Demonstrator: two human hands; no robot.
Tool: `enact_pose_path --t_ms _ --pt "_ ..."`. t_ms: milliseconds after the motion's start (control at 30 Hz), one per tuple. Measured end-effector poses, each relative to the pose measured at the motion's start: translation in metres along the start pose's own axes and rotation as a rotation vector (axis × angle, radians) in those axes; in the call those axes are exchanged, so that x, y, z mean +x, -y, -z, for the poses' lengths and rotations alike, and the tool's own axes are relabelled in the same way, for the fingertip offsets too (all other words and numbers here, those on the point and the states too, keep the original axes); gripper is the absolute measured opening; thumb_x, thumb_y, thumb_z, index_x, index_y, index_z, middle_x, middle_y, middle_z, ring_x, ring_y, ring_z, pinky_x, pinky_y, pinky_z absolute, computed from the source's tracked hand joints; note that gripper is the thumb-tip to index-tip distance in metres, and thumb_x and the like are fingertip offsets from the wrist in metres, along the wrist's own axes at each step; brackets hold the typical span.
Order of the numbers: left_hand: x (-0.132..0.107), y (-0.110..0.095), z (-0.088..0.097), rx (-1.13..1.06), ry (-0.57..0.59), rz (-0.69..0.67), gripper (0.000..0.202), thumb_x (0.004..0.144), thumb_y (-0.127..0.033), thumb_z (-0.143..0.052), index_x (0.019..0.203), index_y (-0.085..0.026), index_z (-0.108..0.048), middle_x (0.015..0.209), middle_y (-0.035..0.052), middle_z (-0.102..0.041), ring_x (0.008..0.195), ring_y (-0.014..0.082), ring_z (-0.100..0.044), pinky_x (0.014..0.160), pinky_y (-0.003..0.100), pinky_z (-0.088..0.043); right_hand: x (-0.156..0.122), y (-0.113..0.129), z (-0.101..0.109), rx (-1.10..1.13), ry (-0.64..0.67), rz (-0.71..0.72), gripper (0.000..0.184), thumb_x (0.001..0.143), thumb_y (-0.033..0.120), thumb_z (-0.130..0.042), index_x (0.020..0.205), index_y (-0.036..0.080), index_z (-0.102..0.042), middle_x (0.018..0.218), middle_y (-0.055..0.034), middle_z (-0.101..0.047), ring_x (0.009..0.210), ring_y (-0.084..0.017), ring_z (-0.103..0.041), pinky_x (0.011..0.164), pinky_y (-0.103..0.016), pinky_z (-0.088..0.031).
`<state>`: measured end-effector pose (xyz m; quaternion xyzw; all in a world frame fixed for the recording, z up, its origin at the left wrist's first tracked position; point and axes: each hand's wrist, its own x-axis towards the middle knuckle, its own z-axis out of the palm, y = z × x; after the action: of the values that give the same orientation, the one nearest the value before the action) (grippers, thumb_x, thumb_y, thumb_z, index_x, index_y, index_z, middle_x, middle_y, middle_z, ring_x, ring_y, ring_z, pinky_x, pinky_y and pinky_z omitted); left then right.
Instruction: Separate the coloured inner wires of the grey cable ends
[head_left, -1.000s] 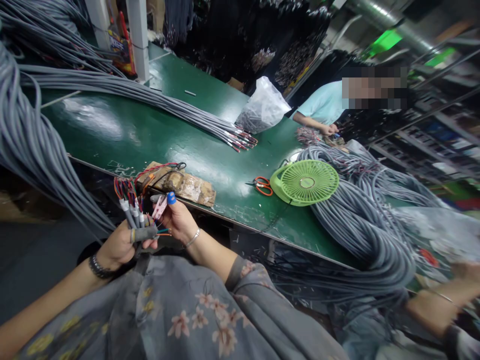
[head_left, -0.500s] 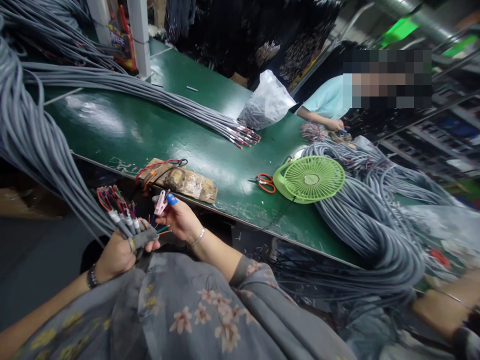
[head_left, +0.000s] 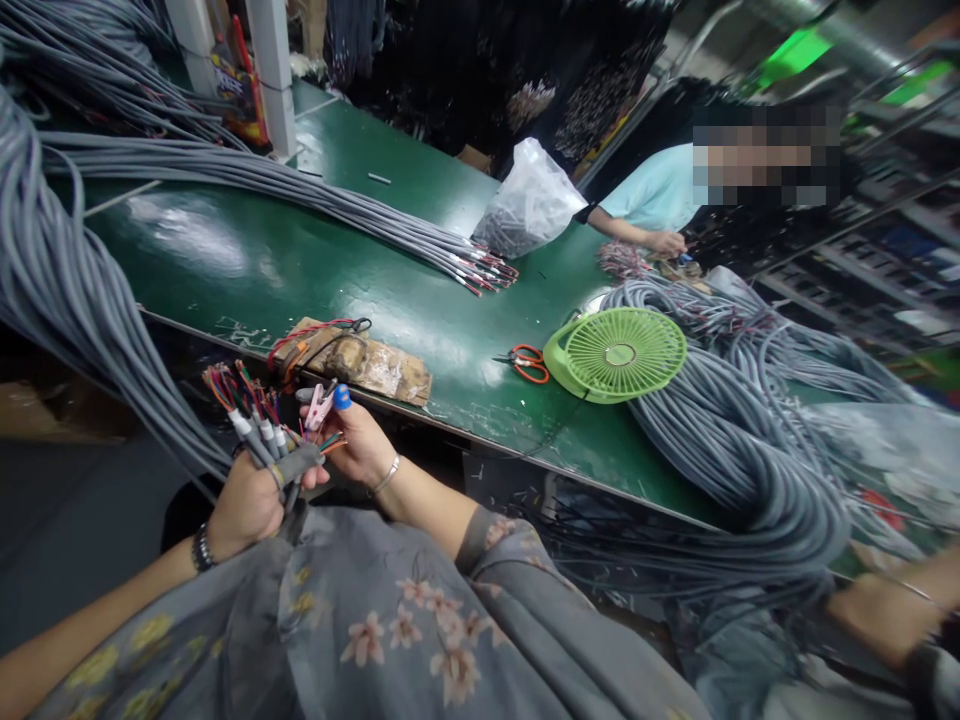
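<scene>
My left hand (head_left: pixel 251 498) is closed around a bundle of grey cables (head_left: pixel 264 440) at lower left. Their stripped ends spread into thin coloured wires (head_left: pixel 232 388) above the fist, and white bands show just below the wires. Grey wrapping covers my left thumb. My right hand (head_left: pixel 361 445) pinches a small pale pink tool (head_left: pixel 319 408), shaped like a clip, close to the wire ends. A blue cover (head_left: pixel 342 397) sits on my right thumb. A few loose wires (head_left: pixel 332 443) stick out between the hands; whether the pink tool touches any wire I cannot tell.
On the green table (head_left: pixel 450 320) lie a taped cardboard piece (head_left: pixel 382 365), orange-handled scissors (head_left: pixel 529 364), a green fan (head_left: pixel 619 355), a plastic bag (head_left: pixel 529 200) and long grey cables (head_left: pixel 300 185). A co-worker's hand (head_left: pixel 666 244) is across the table; another person's arm (head_left: pixel 885 610) is at right.
My left hand and the cable bundle have moved slightly right, closer to my right hand. My right hand has shifted a little left and still pinches the pink tool.
</scene>
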<state>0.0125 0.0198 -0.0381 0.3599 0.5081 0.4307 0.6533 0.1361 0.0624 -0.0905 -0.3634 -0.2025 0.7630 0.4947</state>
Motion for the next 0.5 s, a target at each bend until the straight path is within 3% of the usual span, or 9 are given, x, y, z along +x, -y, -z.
enact_pose_path --t_ms 167,400,500 --pt "0.001 0.000 -0.001 0.038 0.012 0.009 0.038 0.046 -0.044 -0.092 0.042 -0.021 -0.061 0.041 0.0006 -0.061 0.051 0.0232 -0.068 0.057 0.035 -0.058 0.000 0.000 -0.005 0.100 -0.036 -0.009 0.048 0.091 0.065 -0.069 0.084 0.018 -0.069 0.071 -0.0041 -0.069 0.064 -0.017 -0.063 0.063 -0.030 -0.056" --pt "-0.005 0.003 0.004 -0.021 -0.036 0.051 0.035 0.045 -0.041 -0.093 0.042 -0.022 -0.064 0.041 -0.0010 -0.061 0.048 0.0171 -0.064 0.056 0.028 -0.056 -0.007 0.012 -0.003 0.104 0.019 -0.095 0.061 0.100 0.072 -0.044 0.087 0.018 -0.068 0.079 -0.0056 -0.071 0.066 -0.015 -0.063 0.060 -0.026 -0.055" --pt "-0.008 0.003 0.007 -0.054 -0.054 0.043 0.030 0.044 -0.036 -0.094 0.048 -0.023 -0.067 0.041 -0.0029 -0.061 0.050 0.0171 -0.065 0.057 0.028 -0.056 -0.009 0.016 -0.002 0.078 0.032 -0.095 0.056 0.102 0.067 -0.046 0.088 0.017 -0.069 0.080 -0.0054 -0.071 0.066 -0.015 -0.063 0.060 -0.026 -0.055"
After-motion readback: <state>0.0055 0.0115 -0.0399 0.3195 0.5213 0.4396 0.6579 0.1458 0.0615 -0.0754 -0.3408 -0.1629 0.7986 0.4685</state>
